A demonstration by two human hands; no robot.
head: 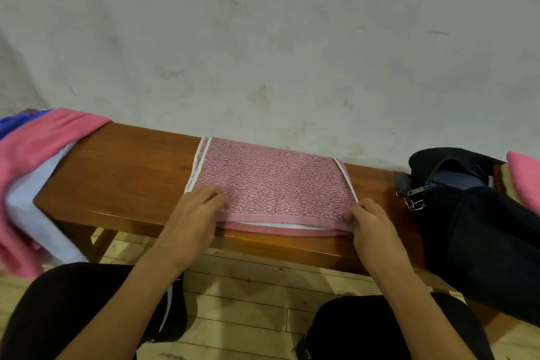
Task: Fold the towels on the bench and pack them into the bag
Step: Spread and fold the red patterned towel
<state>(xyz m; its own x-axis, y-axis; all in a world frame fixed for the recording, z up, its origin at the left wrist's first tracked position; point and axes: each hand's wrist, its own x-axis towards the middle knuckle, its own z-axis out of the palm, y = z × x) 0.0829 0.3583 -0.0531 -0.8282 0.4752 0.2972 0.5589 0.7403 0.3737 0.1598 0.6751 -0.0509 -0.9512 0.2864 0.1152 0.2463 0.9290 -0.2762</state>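
While hands hold towel (271, 184), bag (479, 228) sits rt.

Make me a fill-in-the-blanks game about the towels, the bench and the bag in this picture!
1. Both hands, the left hand and the right hand, are on the speckled ____ towel.
2. That towel lies on the wooden ____.
3. The black bag sits to the ____ of the speckled towel.
4. The pile of unfolded towels hangs over the ____ end of the bench.

Missing words: pink; bench; right; left
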